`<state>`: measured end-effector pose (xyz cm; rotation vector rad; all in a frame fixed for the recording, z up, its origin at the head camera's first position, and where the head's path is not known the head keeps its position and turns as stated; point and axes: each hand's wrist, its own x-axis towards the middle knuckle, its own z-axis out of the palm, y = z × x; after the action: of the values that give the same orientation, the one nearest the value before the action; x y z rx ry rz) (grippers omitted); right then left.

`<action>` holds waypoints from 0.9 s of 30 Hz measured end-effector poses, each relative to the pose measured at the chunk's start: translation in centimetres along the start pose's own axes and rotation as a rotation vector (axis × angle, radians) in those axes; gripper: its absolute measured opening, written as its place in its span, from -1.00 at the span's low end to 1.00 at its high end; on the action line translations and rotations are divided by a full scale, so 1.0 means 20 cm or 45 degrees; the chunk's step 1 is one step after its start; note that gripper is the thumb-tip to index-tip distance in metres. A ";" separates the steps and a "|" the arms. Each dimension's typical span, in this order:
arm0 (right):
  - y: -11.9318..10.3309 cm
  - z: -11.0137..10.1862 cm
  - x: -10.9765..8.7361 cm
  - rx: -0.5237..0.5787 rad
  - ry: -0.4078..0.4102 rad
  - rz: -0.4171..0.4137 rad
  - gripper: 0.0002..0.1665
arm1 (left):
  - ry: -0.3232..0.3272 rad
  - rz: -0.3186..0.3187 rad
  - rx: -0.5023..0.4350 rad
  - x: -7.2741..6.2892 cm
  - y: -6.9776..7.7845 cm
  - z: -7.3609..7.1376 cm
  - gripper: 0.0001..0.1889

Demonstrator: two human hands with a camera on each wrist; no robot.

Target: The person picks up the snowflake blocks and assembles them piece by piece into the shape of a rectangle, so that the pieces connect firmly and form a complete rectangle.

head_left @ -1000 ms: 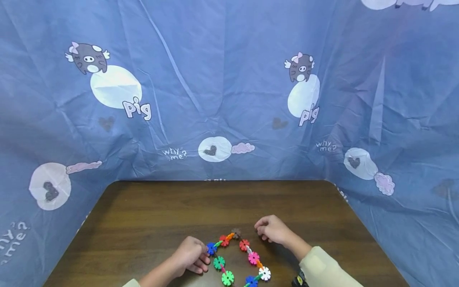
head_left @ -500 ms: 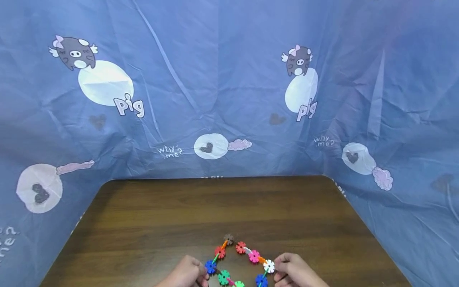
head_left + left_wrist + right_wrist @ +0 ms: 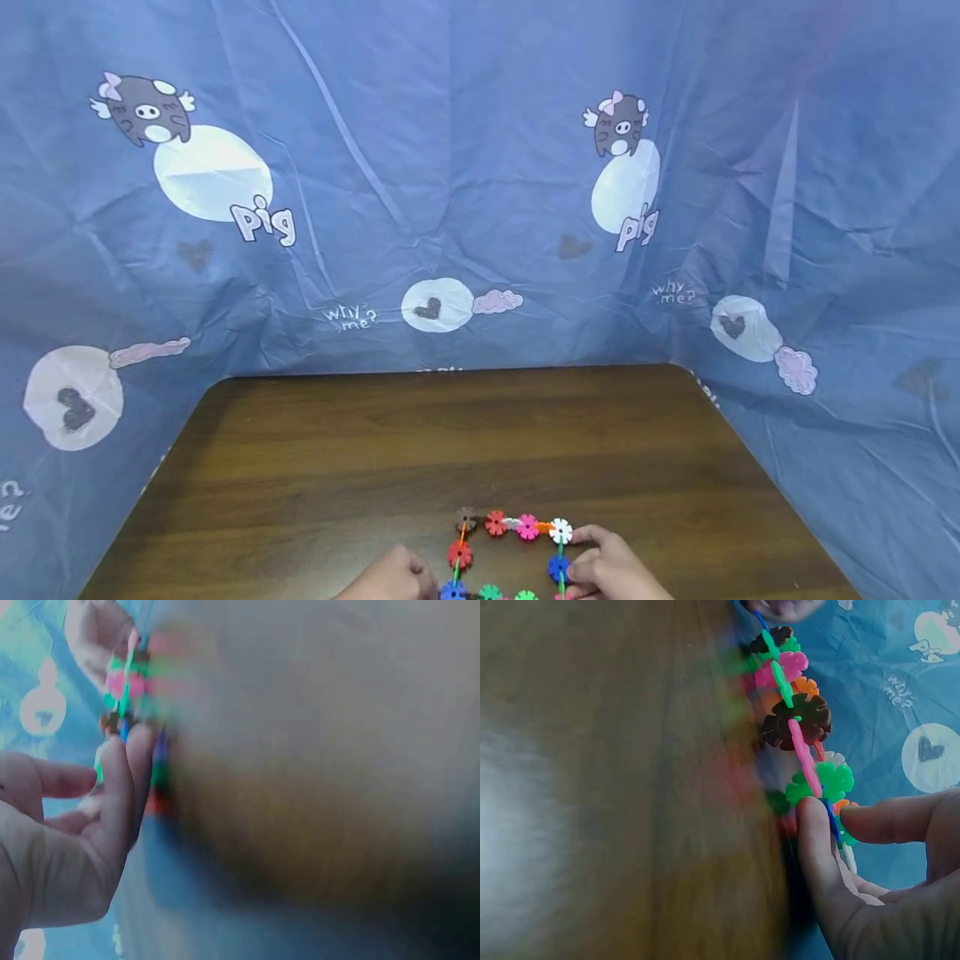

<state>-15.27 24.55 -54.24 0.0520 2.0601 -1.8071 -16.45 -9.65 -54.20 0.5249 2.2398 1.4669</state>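
A chain of interlocking plastic snowflake discs (image 3: 527,527) lies at the table's front in a roughly rectangular outline. Brown, red, pink, white, blue and green discs alternate with discs seen edge-on. My left hand (image 3: 393,575) is at its left side, fingers curled by the blue disc (image 3: 453,592); in the left wrist view its fingertips meet the chain (image 3: 126,690). On the right side, my right hand (image 3: 611,571) pinches the chain near another blue disc (image 3: 558,569). The right wrist view shows its thumb and finger around a blue disc edge-on (image 3: 831,819). The chain's near side is cut off in the head view.
The brown wooden table (image 3: 450,442) extends behind the chain to its rounded far corners. Blue printed cloth (image 3: 480,167) hangs around the back and both sides.
My right hand has come from beyond the chain to grip its right side. The chain has shifted nearer and gone from a slanted shape to a squarer one. My left hand has moved nearer.
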 end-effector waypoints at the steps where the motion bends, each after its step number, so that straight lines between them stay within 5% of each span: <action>1: -0.01 0.01 0.01 0.001 -0.001 0.002 -0.36 | 0.036 -0.032 -0.050 0.00 0.00 -0.02 -0.85; 6: -0.04 0.07 0.07 -0.024 -0.006 0.000 -0.36 | 0.168 -0.236 -0.380 0.04 0.02 -0.07 -0.91; 9: -0.05 0.10 0.10 -0.064 -0.007 0.018 -0.33 | 0.162 -0.304 -0.418 0.05 0.01 -0.07 -0.88; 18: -0.07 0.14 0.14 -0.011 -0.041 -0.004 -0.28 | 0.214 -0.253 -0.433 0.06 -0.03 -0.02 -0.85; 27: -0.11 0.12 0.28 0.032 -0.048 -0.049 -0.31 | 0.226 -0.265 -0.515 0.13 -0.03 -0.10 -0.81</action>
<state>-20.42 20.58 -54.13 -0.0152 2.0254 -1.8429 -19.74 -10.03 -54.39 0.0355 1.9679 1.8440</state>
